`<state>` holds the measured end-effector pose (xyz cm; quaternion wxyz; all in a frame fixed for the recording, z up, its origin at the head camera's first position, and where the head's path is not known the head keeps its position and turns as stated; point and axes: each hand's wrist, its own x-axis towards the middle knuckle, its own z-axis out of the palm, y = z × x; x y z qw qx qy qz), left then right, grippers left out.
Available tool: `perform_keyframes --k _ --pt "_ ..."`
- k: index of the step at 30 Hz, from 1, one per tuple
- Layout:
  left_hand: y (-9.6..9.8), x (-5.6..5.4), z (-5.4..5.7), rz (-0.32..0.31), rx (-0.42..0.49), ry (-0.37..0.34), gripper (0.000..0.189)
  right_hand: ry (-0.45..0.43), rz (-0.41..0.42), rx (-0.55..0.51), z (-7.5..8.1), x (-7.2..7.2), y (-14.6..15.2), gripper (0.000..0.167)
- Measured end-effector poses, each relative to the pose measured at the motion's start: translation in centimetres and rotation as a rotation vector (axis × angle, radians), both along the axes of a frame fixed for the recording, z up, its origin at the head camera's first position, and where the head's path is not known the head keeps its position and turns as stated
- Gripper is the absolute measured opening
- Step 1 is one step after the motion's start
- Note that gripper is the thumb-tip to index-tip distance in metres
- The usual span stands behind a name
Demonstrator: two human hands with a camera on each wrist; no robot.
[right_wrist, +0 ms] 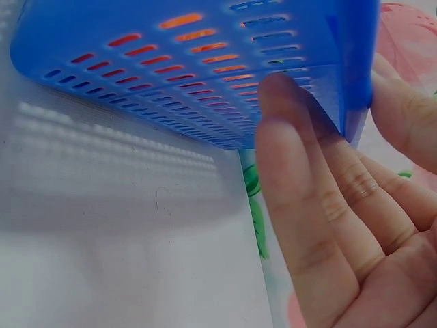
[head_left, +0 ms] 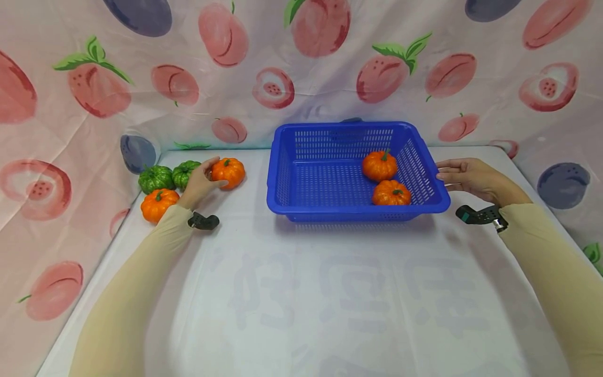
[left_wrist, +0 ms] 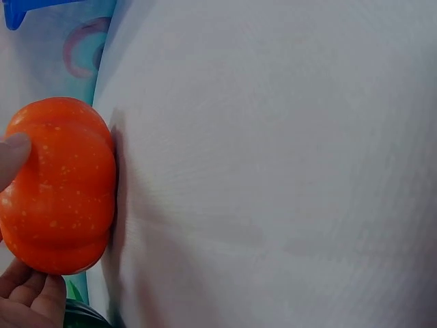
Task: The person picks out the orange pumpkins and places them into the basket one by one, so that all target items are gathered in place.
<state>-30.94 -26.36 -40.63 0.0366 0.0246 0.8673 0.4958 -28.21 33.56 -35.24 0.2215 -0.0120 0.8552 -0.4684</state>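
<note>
Holding the glossy orange ribbed toy-like pumpkin (head_left: 231,174), left hand (head_left: 200,184) has thumb on one side, fingertips on the other. Pumpkin probably light, stiff, hard-skinned, a bit slippery from the shine, not very fragile; best hold is across the ribbed sides at the widest part, stem left free. It lies between thumb and fingers, just right of the left palm, at the white tabletop (head_left: 282,293); can't tell if lifted. Two green striped ribbed pumpkins (head_left: 156,179) sit left of that hand, another orange ribbed pumpkin (head_left: 159,206) left of its wrist. Right hand (head_left: 478,180) pinches the near rim of the blue slotted plastic basket (head_left: 358,210), thumb over, fingers under; basket stands left of it, well right of left hand, two orange pumpkins (head_left: 379,166) inside.
</note>
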Motion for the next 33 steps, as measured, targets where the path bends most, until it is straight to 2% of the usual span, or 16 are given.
perform_keyframes --k 7,17,33 --pt "0.05 0.09 -0.11 0.006 0.002 -0.026 0.074 0.0 0.0 -0.002 0.14 0.1 -0.12 0.074" --pt "0.16 0.27 0.0 0.004 0.01 -0.028 0.074 0.008 -0.004 -0.002 0.15 0.16 -0.17 0.074" --pt "0.24 -0.31 -0.65 0.007 0.011 -0.036 0.076 0.007 -0.007 -0.003 -0.02 0.07 -0.03 0.076"
